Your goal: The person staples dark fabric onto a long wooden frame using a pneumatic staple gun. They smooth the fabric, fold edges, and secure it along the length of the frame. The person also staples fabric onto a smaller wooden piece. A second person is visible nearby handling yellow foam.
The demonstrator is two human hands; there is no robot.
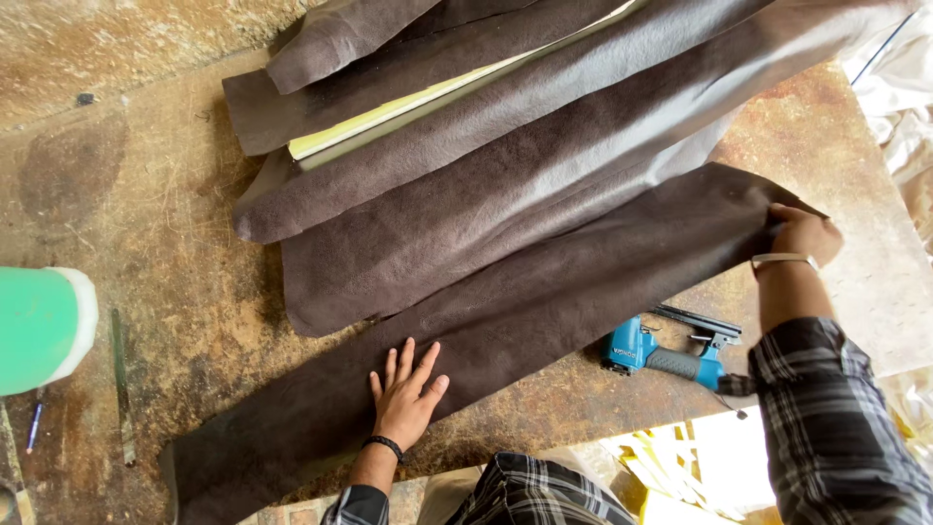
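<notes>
The long brown leather strip (505, 321) was being smoothed on the bench (146, 243), pressed under the flat, spread left hand (403, 394) and pinched at its far end by the right hand (802, 233), so a gentle pull seemed needed.

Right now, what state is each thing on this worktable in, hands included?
Front strip: spread flat along the table edge, its right end lifted.
Left hand: open, palm pressed flat on the front strip.
Right hand: closed on the strip's right end.
Other leather pieces: laid overlapping, loosely folded.
Foam sheet: sandwiched between the pieces, only its pale edge showing.
Staple gun: lying on its side, untouched.
Pen: lying flat.
</notes>
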